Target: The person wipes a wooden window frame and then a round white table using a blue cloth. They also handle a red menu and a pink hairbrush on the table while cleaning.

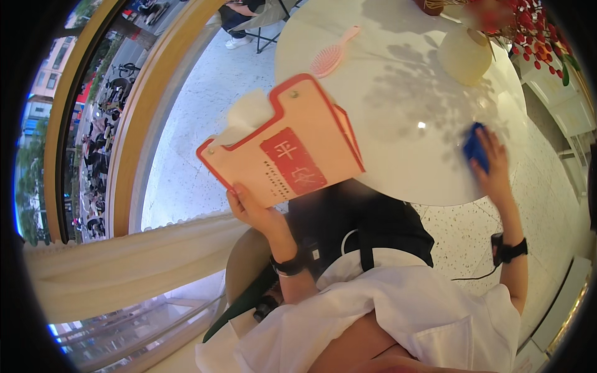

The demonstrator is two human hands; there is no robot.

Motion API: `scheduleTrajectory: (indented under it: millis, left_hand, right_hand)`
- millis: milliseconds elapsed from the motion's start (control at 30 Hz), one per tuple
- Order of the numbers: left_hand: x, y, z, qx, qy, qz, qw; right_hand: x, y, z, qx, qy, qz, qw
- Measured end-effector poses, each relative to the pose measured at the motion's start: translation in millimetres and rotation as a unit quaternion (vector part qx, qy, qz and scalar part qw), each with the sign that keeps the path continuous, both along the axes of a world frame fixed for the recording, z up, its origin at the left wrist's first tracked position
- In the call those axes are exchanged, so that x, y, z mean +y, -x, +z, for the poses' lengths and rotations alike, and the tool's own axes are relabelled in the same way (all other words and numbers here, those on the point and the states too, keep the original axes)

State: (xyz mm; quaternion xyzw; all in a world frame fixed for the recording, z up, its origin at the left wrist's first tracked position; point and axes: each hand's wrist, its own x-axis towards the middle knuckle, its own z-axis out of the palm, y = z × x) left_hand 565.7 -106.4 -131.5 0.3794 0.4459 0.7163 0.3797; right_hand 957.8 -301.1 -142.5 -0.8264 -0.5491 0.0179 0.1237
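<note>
My left hand [254, 212] grips the lower left corner of a cream tissue box [247, 170] with red trim and a red panel bearing writing. It is held up tilted in front of the round white table [392, 168], and a white tissue [249, 114] sticks out of its cut-out top. At the table's right side, my right hand [495, 163] presses a blue cloth [475, 147] against the top, fingers spread over it. The cloth is partly hidden beneath the fingers.
A pink hairbrush [330, 58] lies on the far left of the table. A round cream vase [466, 56] stands at the back right near red berry sprigs [536, 42]. Left are a wood-framed window [158, 60] and a cream curtain [140, 261]. A person [238, 21] sits beyond the glass.
</note>
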Motion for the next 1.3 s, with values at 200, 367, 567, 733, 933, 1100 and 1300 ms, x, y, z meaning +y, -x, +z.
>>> scheduleTrajectory:
  millis: [200,367,567,733,933,1100,1300]
  left_hand:
    - [-10,-36,-16,0.049,0.009,-0.065,0.997]
    - [-13,-37,-24,0.095,0.003,-0.086,0.992]
    - [-7,-37,-41,0.1,-0.002,-0.161,0.982]
    - [-1,-37,-55,0.09,-0.002,-0.244,0.965]
    - [5,-36,-69,0.138,0.0,-0.283,0.949]
    - [3,-28,-74,0.092,0.036,-0.259,0.961]
    - [18,-11,-69,-0.014,0.028,-0.255,0.967]
  right_hand:
    - [-3,-173,-45,-0.092,-0.062,-0.087,0.99]
    - [20,-280,-74,-0.093,-0.11,-0.111,0.983]
    - [44,-335,-93,-0.023,-0.132,-0.158,0.978]
    - [47,-353,-99,-0.031,-0.15,-0.171,0.973]
    - [36,-323,-86,-0.082,-0.159,-0.118,0.977]
    - [18,-220,-53,-0.144,-0.025,-0.115,0.983]
    - [9,-65,4,-0.018,0.019,0.028,0.999]
